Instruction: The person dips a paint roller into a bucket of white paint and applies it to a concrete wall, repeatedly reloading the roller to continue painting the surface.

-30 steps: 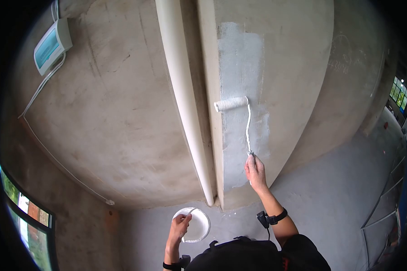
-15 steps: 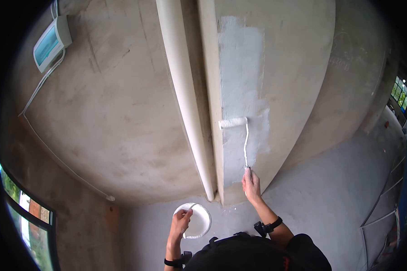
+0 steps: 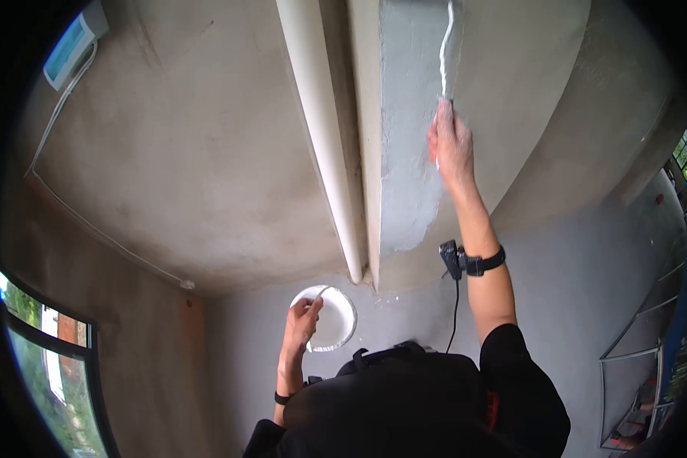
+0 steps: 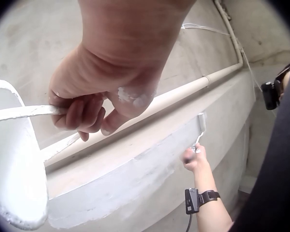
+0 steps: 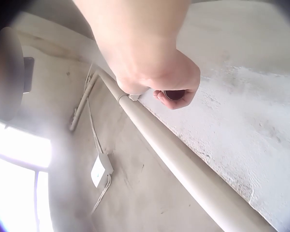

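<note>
1. High along a beige plastered pillar (image 3: pixel 519 99), a white paint roller (image 4: pixel 202 123) on a white-coated wire frame (image 3: pixel 443 61) is gripped by the right hand (image 3: pixel 453 145).
2. Curled fingers of the left hand (image 3: pixel 303 320) clasp the flat white handle (image 4: pixel 29 112) of a round white bucket (image 4: pixel 19 164), pale contents inside.
3. Smooth, cream, round pipe (image 3: pixel 319 114) runs beside the pillar's streaky grey coating (image 3: pixel 408 160).

Roller (image 3: pixel 445 57) was cut off by head view's top edge; bucket (image 4: pixel 16 159), by left wrist view's left edge.
</note>
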Action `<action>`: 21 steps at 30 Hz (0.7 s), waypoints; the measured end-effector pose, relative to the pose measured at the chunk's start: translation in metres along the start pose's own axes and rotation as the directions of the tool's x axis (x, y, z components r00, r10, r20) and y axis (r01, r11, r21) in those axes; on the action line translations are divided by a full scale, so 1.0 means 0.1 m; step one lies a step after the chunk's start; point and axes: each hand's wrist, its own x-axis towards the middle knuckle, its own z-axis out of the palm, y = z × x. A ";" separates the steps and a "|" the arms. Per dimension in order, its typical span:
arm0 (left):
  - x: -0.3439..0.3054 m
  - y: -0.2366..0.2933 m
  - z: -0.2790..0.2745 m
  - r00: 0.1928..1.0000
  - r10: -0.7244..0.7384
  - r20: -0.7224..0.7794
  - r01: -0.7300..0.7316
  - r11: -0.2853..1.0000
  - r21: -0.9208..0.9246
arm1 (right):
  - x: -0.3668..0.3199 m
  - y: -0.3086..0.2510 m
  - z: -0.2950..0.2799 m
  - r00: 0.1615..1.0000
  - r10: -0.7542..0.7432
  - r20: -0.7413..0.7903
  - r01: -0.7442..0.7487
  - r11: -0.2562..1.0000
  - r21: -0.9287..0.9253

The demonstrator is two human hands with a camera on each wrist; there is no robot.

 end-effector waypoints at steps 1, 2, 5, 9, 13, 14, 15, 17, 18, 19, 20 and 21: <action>0.02 -0.05 0.00 1.000 -0.006 -0.004 0.006 1.000 -0.005 | 0.05 -0.03 -0.03 1.000 0.002 0.014 -0.002 1.000 -0.009; 0.05 -0.08 0.02 1.000 -0.004 -0.009 0.003 1.000 -0.010 | 0.08 -0.03 -0.05 1.000 -0.004 0.025 0.004 1.000 -0.015; 0.04 -0.13 0.08 0.999 0.000 -0.039 -0.002 0.999 -0.047 | -0.01 0.15 -0.14 0.999 0.031 0.027 -0.031 0.999 -0.012; 0.08 -0.26 0.13 0.999 -0.018 -0.043 0.016 0.998 -0.062 | -0.36 0.73 -0.20 0.995 0.092 0.044 -0.091 0.995 -0.031; 0.12 -0.24 0.18 0.996 -0.061 -0.066 0.055 0.995 -0.078 | -0.80 1.32 -0.15 0.992 0.119 0.029 -0.119 0.993 0.000; 0.14 -0.25 0.18 0.996 -0.060 -0.063 0.055 0.995 -0.079 | -0.91 1.46 -0.16 0.991 0.130 0.012 -0.130 0.991 -0.032; 0.15 -0.25 0.18 0.996 -0.060 -0.059 0.055 0.995 -0.078 | -1.02 1.59 -0.17 0.991 0.135 0.012 -0.135 0.990 -0.034; 0.16 -0.24 0.19 0.996 -0.066 -0.064 0.061 0.995 -0.085 | -1.23 1.85 -0.21 0.981 0.194 0.018 -0.193 0.979 -0.068; 0.16 -0.24 0.20 0.995 -0.070 -0.067 0.064 0.994 -0.091 | -1.34 1.99 -0.22 0.980 0.199 0.015 -0.197 0.978 -0.069; 0.16 -0.24 0.20 0.995 -0.072 -0.064 0.066 0.994 -0.088 | -1.45 2.13 -0.23 0.976 0.214 0.030 -0.211 0.974 -0.077; 0.17 -0.23 0.21 0.995 -0.078 -0.063 0.073 0.993 -0.088 | -1.54 2.26 -0.24 0.972 0.230 0.043 -0.226 0.970 -0.085; 0.17 -0.22 0.21 0.995 -0.083 -0.063 0.078 0.993 -0.088 | -1.63 2.37 -0.26 0.972 0.233 0.038 -0.229 0.970 -0.084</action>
